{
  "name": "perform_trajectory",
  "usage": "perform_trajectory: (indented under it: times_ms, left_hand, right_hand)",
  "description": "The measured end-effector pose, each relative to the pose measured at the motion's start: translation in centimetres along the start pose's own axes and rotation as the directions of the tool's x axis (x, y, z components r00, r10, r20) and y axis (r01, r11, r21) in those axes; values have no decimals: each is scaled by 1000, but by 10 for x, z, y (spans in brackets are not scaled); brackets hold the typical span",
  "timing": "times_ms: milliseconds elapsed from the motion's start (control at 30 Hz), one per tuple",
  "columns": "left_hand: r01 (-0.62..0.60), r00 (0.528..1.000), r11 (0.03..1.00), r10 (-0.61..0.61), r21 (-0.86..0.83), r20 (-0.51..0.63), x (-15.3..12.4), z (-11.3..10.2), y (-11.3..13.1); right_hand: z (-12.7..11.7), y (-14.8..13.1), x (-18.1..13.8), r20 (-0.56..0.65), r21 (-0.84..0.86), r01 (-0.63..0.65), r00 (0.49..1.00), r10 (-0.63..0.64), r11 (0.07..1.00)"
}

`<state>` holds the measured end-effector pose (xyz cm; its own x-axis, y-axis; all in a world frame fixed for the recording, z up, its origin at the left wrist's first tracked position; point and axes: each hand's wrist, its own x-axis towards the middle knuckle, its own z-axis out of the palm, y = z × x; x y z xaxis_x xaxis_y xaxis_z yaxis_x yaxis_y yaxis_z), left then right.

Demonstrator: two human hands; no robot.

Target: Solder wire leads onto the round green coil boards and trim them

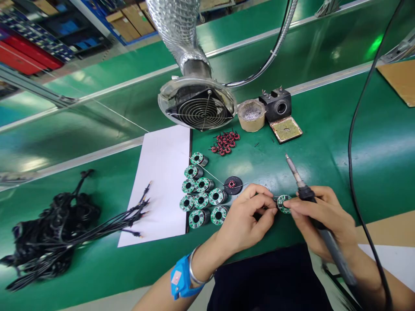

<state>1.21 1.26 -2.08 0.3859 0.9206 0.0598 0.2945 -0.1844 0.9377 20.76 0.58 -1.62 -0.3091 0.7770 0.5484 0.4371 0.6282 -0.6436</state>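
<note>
The circuit board (281,203) is green, the wristband (185,272) blue.

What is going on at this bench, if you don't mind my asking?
A person's right hand grips a soldering iron while also touching a round green board. The left hand is curled beside that board; anything it may be pinching is hidden. The iron's tip points away, off the board. More green boards stand to the left.

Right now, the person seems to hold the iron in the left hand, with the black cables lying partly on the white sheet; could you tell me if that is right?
Not quite: the head view shows the iron in the right hand, not the left. The black cables do lie partly on the white sheet.
</note>
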Motion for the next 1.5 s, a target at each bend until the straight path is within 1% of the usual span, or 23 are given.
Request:
perform_trajectory:
  times_ms: [67,133,233,300,367,667,767,900,1000,1067,1167,1233,1300,1367,1433,1500]
  left_hand:
    - [-89,996,988,90,123,-2,0,-1,1]
    - [-141,990,965,143,221,8,0,-1,1]
    - [-191,981,932,193,308,26,-1,-1,1]
    - [-219,975,909,221,354,36,-1,-1,0]
    - [-226,973,895,226,384,44,-2,-1,-1]
    - [-239,970,866,232,439,72,-2,-1,0]
    - [-243,969,856,233,456,78,-2,-1,1]
    - [-246,968,846,234,473,87,-2,-1,1]
    - [-257,965,829,244,496,91,-3,-1,0]
    - [-264,963,817,252,513,94,-4,-1,0]
    - [-284,957,798,269,531,108,-4,-1,-1]
    - [-294,954,796,276,530,114,-4,-1,0]
    - [-282,959,808,262,518,112,-5,0,1]
    - [-232,972,843,217,486,87,-6,0,2]
    - [-126,992,907,119,403,42,-9,1,4]
    - [20,1000,971,-22,237,7,-12,3,4]
  right_hand:
    - [-16,-4,-2,27,22,-20,999,20,1000]
    - [-33,-10,-2,78,9,-36,996,35,999]
    - [-52,-21,-2,136,-128,-30,990,48,991]
    - [-56,-28,-1,160,-190,5,987,26,982]
    - [-56,-32,-1,161,-187,21,987,10,982]
    - [-49,-32,-5,166,-115,-10,986,29,993]
    - [-48,-34,-6,180,-126,10,984,13,992]
    - [-45,-36,-12,200,-146,-10,979,39,989]
    - [-47,-36,-14,220,-127,10,975,18,992]
    - [-52,-36,-9,252,-105,43,968,-15,994]
    - [-56,-32,2,211,-100,54,977,-31,994]
    - [-53,-25,6,139,-153,66,989,-45,986]
    - [-44,-15,4,91,-204,71,994,-53,976]
    - [-31,-4,-2,89,-170,27,996,-12,985]
    - [-17,6,-7,152,-85,-57,986,69,995]
    - [-8,12,-11,208,-33,-109,971,113,994]
